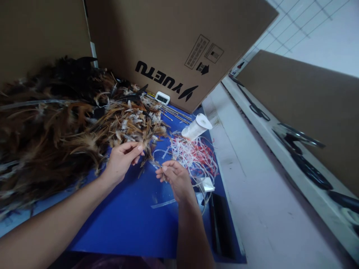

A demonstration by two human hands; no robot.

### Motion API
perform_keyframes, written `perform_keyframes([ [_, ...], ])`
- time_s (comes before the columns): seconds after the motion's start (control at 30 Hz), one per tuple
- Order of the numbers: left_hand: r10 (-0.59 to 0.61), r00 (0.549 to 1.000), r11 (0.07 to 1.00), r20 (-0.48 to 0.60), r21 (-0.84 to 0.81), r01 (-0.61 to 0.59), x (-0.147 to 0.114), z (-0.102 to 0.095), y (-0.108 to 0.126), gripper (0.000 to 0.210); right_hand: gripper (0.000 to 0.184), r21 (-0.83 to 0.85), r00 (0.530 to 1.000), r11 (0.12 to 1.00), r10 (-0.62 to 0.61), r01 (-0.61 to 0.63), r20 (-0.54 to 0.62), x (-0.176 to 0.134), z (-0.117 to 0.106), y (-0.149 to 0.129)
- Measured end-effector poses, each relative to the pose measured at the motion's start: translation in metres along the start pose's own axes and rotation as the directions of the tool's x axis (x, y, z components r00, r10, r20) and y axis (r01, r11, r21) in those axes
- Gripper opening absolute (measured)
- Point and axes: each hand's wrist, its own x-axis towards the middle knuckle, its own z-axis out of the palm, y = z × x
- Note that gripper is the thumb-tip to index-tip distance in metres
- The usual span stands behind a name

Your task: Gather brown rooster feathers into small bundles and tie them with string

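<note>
A large heap of brown, black and white feathers (123, 123) spreads over the left and back of the blue table (126, 213). At its near right edge, my left hand (120, 160) is closed in a pinch, with brown feather tufts at the fingertips. My right hand (176, 177) pinches a small, thin brownish feather (157, 165) between thumb and fingers, a short way to the right of my left hand. Beyond the right hand lies a tangle of white and red plastic strips (196, 155). A white spool (198, 127) leans at the back of that tangle.
A big cardboard box (168, 45) rises behind the feathers, with thin sticks (176, 114) and a small white digital display (162, 98) at its foot. A clear strip (164, 204) lies nearby. On the right ledge are scissors (259, 112) and a black-handled tool (311, 170).
</note>
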Motion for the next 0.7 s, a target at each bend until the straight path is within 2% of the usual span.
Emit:
perform_keyframes([
  [0.17,-0.024,1.0,1.0,0.014,0.019,0.024,-0.002,0.0,0.0,0.017,0.029,0.077,1.0,0.997,0.02,-0.02,-0.005,0.0,-0.001,-0.001],
  [0.3,-0.058,0.997,0.998,0.045,0.036,0.056,-0.005,0.001,-0.003,0.019,0.027,0.108,0.999,0.993,-0.035,0.039,-0.037,-0.001,-0.001,-0.003],
  [0.4,-0.117,0.987,0.993,0.108,0.032,0.114,-0.01,0.003,-0.004,0.021,0.024,0.12,0.993,0.989,-0.077,0.087,-0.087,-0.001,0.001,-0.003],
  [0.6,-0.294,0.92,0.95,0.258,-0.032,0.312,-0.02,0.01,0.001,0.022,0.023,0.135,0.986,0.983,-0.11,0.127,-0.129,-0.001,0.008,0.0],
  [0.7,-0.319,0.895,0.937,0.313,-0.041,0.348,-0.022,0.013,0.004,0.023,0.022,0.115,0.979,0.982,-0.131,0.15,-0.159,0.0,0.011,0.002],
])
